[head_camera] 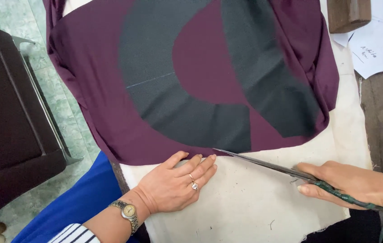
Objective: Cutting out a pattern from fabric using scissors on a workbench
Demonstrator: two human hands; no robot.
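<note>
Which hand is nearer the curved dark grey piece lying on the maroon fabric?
Left. The left hand lies flat just below the dark grey piece, fingertips near its lower edge. The right hand holds scissors farther right.

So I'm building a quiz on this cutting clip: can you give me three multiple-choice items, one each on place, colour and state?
1. Where do the scissors' blade tips sit?
A. at the purple fabric's near edge
B. on the chair
C. on the paper sheets

2. What colour is the curved piece lying on the purple fabric?
A. white
B. dark grey
C. yellow

3. What is the left hand doing?
A. gripping the scissors
B. raised in the air
C. lying flat by the fabric's edge

Answers: 1 A, the tips meet the hem; 2 B, grey on purple; 3 C, palm down, while the right hand holds the scissors.
</note>
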